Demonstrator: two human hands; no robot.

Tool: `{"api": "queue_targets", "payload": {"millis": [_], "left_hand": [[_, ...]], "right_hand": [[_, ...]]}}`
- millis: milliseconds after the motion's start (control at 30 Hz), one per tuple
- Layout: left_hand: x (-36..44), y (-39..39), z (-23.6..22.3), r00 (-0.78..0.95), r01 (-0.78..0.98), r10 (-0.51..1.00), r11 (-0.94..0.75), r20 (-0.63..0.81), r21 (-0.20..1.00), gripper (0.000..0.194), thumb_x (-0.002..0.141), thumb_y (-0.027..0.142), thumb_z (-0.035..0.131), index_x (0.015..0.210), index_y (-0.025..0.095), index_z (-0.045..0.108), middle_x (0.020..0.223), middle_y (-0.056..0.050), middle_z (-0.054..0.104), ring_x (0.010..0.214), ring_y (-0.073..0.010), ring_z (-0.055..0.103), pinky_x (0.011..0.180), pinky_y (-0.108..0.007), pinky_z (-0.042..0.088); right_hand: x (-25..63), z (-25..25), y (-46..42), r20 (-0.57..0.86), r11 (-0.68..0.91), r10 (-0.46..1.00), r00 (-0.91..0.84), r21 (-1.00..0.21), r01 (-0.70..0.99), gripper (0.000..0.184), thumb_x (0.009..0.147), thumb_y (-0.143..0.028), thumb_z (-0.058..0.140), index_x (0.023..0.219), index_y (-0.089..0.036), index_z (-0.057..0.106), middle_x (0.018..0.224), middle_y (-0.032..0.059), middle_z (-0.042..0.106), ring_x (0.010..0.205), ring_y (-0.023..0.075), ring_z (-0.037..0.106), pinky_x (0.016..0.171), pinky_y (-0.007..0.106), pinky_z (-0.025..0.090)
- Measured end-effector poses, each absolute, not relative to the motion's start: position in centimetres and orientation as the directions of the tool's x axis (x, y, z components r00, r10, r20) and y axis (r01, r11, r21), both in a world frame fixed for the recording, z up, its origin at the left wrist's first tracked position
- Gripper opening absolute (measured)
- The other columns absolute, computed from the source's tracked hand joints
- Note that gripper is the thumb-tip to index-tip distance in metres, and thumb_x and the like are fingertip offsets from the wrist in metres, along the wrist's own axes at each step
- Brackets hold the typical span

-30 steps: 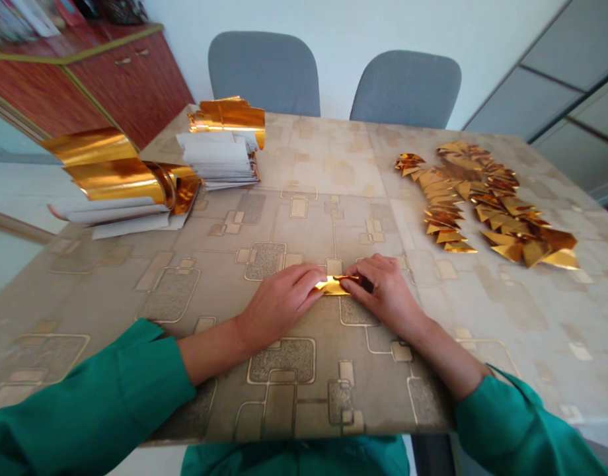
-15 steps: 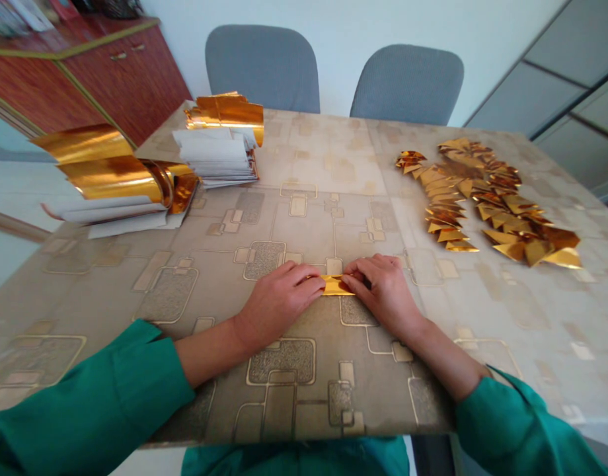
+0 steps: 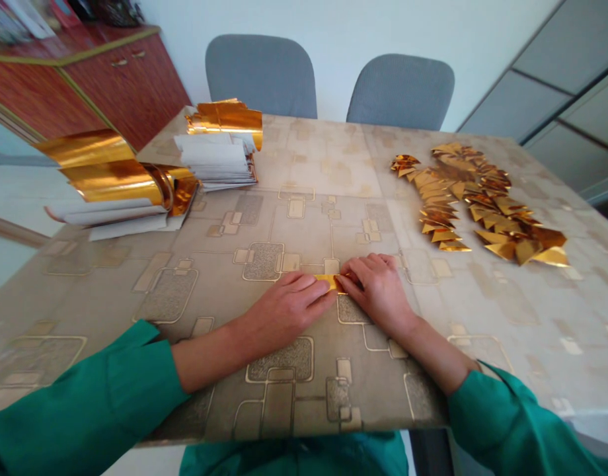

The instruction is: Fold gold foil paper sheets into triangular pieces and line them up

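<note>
A narrow folded strip of gold foil paper lies on the patterned tablecloth in front of me, between my hands. My left hand presses its fingers together over the strip's left part and covers much of it. At the right end, my right hand pinches the paper between thumb and fingers. My fingertips nearly meet over the strip, so only a short shiny stretch shows. The exact folds are hidden beneath them.
At the left stand two stacks of gold foil paper with white backing, a nearer stack and a farther stack. Several folded gold pieces lie in rows at the right. Two grey chairs face me across the table.
My left hand has slid right along the strip, toward my right hand, covering more of the paper. The right hand keeps its pinch at nearly the same spot.
</note>
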State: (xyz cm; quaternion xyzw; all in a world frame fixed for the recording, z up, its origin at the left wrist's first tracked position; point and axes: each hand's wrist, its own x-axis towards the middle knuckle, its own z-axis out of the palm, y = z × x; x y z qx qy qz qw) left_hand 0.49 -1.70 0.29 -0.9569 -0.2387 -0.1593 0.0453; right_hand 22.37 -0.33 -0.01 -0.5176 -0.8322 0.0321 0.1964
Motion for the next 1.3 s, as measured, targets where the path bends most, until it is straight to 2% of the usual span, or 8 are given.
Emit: {"api": "queue_targets", "payload": {"millis": [133, 333, 467, 567, 700, 1000, 1300], "left_hand": [[0.0, -1.9, -0.6, 0.85, 0.47, 0.462, -0.882, 0.252, 0.032, 0.033, 0.1, 0.021, 0.049, 0.132, 0.012, 0.053, 0.118, -0.011, 0.062, 0.103, -0.0237, 0.055, 0.089, -0.038, 0.049], [0.0, -1.8, -0.6, 0.825, 0.505, 0.511, -0.858, 0.242, 0.092, 0.031, 0.096, 0.028, 0.057, 0.125, 0.016, 0.058, 0.117, -0.009, 0.062, 0.102, -0.0243, 0.055, 0.089, -0.04, 0.049], [0.0, -1.7, -0.4, 0.824, 0.503, 0.515, -0.857, 0.236, 0.114, 0.033, 0.095, 0.027, 0.059, 0.126, 0.017, 0.059, 0.118, -0.008, 0.062, 0.101, -0.0242, 0.055, 0.088, -0.04, 0.049], [-0.1, -1.5, -0.4, 0.825, 0.5, 0.515, -0.857, 0.233, 0.123, 0.036, 0.092, 0.027, 0.064, 0.126, 0.016, 0.059, 0.119, -0.008, 0.062, 0.102, -0.0249, 0.055, 0.089, -0.041, 0.049], [-0.2, -1.6, -0.3, 0.824, 0.502, 0.509, -0.86, 0.249, 0.097, 0.04, 0.09, 0.028, 0.067, 0.127, 0.015, 0.059, 0.121, -0.008, 0.062, 0.105, -0.0251, 0.055, 0.09, -0.04, 0.048], [-2.0, -2.3, -0.2, 0.808, 0.517, 0.507, -0.855, 0.299, 0.053, 0.03, 0.098, 0.029, 0.054, 0.125, 0.017, 0.061, 0.127, -0.008, 0.064, 0.111, -0.024, 0.056, 0.093, -0.039, 0.044], [-2.9, -2.6, -0.5, 0.8, 0.511, 0.522, -0.851, 0.297, 0.119, 0.033, 0.1, 0.03, 0.051, 0.128, 0.015, 0.06, 0.132, -0.01, 0.064, 0.114, -0.0261, 0.057, 0.096, -0.045, 0.046]], "right_hand": [[22.3, -0.1, -0.3, 0.282, 0.462, 0.874, -0.396, -0.224, 0.858, 0.013, 0.093, -0.026, 0.06, 0.081, -0.02, 0.064, 0.073, -0.0002, 0.066, 0.076, 0.0183, 0.056, 0.083, 0.034, 0.028], [22.5, 0.3, -0.5, 0.332, 0.463, 0.859, -0.39, -0.181, 0.868, 0.006, 0.09, -0.022, 0.062, 0.086, -0.02, 0.066, 0.077, 0.001, 0.066, 0.08, 0.0196, 0.054, 0.08, 0.033, 0.029], [22.0, 0.8, -1.3, 0.397, 0.507, 0.807, -0.436, -0.088, 0.858, 0.016, 0.096, -0.024, 0.055, 0.085, -0.02, 0.066, 0.08, 0.0036, 0.066, 0.083, 0.0216, 0.051, 0.076, 0.034, 0.028], [21.3, 0.4, -1.9, 0.331, 0.556, 0.804, -0.495, -0.123, 0.822, 0.016, 0.097, -0.021, 0.052, 0.088, -0.019, 0.065, 0.078, 0.0025, 0.067, 0.079, 0.02, 0.051, 0.075, 0.033, 0.027], [20.8, -0.3, -2.0, 0.252, 0.514, 0.843, -0.475, -0.121, 0.849, 0.012, 0.095, -0.019, 0.053, 0.089, -0.019, 0.063, 0.08, 0.0028, 0.068, 0.08, 0.0207, 0.052, 0.075, 0.034, 0.025], [21.7, 0.1, -2.0, 0.169, 0.435, 0.9, -0.403, -0.264, 0.861, 0.011, 0.09, -0.016, 0.052, 0.093, -0.021, 0.06, 0.088, 0.0015, 0.071, 0.085, 0.021, 0.055, 0.077, 0.034, 0.024], [22.0, 0.2, -2.3, 0.194, 0.405, 0.912, -0.362, -0.274, 0.872, 0.014, 0.087, -0.012, 0.049, 0.089, -0.021, 0.059, 0.085, 0.0025, 0.07, 0.082, 0.0207, 0.053, 0.078, 0.035, 0.025]]}}
